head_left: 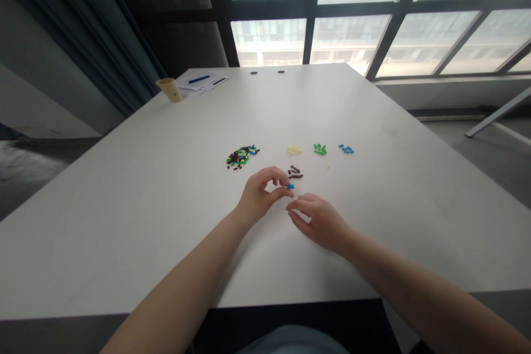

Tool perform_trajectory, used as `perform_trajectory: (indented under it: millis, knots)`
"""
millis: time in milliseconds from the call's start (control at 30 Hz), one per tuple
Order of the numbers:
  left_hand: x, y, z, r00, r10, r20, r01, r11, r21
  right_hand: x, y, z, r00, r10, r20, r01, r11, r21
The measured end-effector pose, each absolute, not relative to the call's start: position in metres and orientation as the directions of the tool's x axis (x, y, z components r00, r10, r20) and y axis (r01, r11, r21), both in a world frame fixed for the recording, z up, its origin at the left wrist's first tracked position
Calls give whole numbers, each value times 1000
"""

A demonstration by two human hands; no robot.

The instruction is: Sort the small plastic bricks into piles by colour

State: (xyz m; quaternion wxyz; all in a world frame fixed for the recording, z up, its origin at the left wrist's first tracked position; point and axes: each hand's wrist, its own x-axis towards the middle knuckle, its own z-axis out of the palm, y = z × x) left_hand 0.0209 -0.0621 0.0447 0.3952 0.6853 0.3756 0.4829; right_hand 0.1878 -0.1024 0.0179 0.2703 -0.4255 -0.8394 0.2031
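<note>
A blue brick [291, 186] was pinched in the left hand's [259, 196] grip near mid-bench [166, 221]; whether anything was held by the right hand [322, 222] could not be told. Yellow [294, 150], green [319, 149], blue [346, 149] and brown [295, 172] groups had apparently been sorted; a mixed pile [241, 156], closer to the bench's left edge, was seemingly left to be divided.

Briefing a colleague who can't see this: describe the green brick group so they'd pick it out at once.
On the white table, look beyond the right hand. The green brick group lies there between pale yellow pieces on its left and blue pieces on its right. It alone is all green, unlike the multicoloured pile farther left.
</note>
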Motion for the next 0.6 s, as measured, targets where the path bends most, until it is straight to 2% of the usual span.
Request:
perform_trajectory:
  millis: [100,200,433,600]
  knots:
    - [21,-70,52,297,814,499,208,-565,798,187,-102,16,-483,827,287,610,553,-567]
    - [20,-72,56,307,763,569,295,-644,706,187,-101,16,-489,825,283,598,553,-580]
    - [17,-72,55,311,703,640,549,-682,483,187,-99,16,-481,828,288,601,551,-579]
    - [16,-72,55,305,681,666,584,-686,434,188,-99,15,-475,835,278,604,540,-587]
